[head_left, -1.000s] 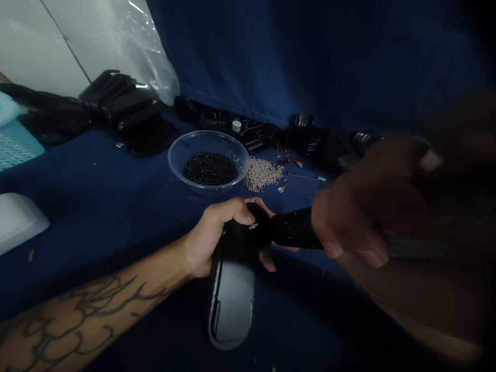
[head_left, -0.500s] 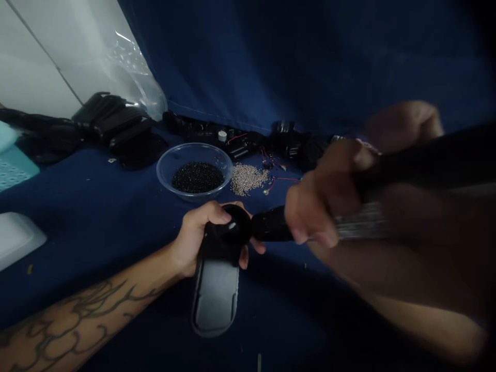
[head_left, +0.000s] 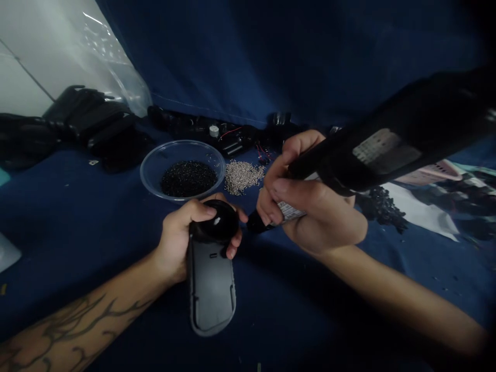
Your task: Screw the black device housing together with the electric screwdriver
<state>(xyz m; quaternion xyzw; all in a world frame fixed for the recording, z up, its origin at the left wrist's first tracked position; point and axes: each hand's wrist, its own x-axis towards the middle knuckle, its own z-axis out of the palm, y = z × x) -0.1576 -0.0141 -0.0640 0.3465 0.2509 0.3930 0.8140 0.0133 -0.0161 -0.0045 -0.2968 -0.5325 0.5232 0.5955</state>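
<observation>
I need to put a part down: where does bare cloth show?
Mostly bare blue cloth shows between the bowl and left forearm, and, in shadow, between the held casing and right forearm. Crowded: the back, with black parts and silver pile, and far right, with loose black pieces.

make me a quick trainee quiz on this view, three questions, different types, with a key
1. True or false: the heap of small silver pieces lies outside the clear bowl.
2. Which holds the long black tool? A: left hand only. B: right hand only. C: both hands.
3. Fill in: the left hand grips a glossy round part coloured ____.

Key: 1 true; 2 B, the right hand; 3 black.
</observation>
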